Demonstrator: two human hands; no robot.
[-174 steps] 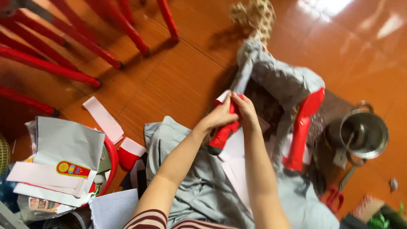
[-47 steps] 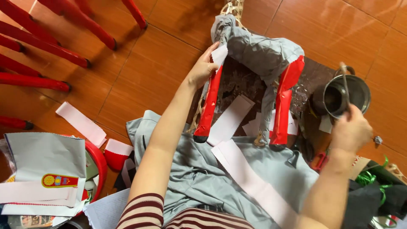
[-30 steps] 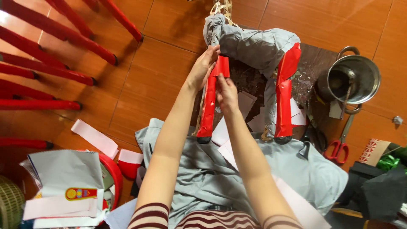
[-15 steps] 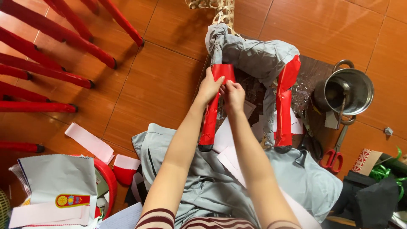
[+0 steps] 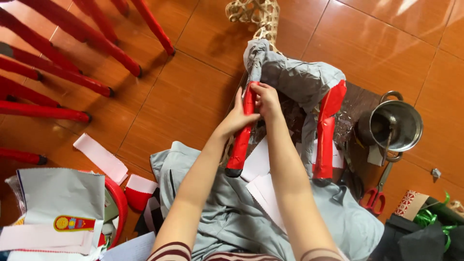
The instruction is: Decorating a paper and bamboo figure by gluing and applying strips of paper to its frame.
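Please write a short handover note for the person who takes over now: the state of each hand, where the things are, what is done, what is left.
Left hand: grip closed around the upper part of the red paper-covered leg of the grey paper-covered figure.
Right hand: fingers pressing the top of the same leg.
Things: second red leg to the right; white paper strips on the grey cloth; steel pot and red-handled scissors on the floor at right.
Done: both visible legs are red.
Left: body is grey, woven head is bare.
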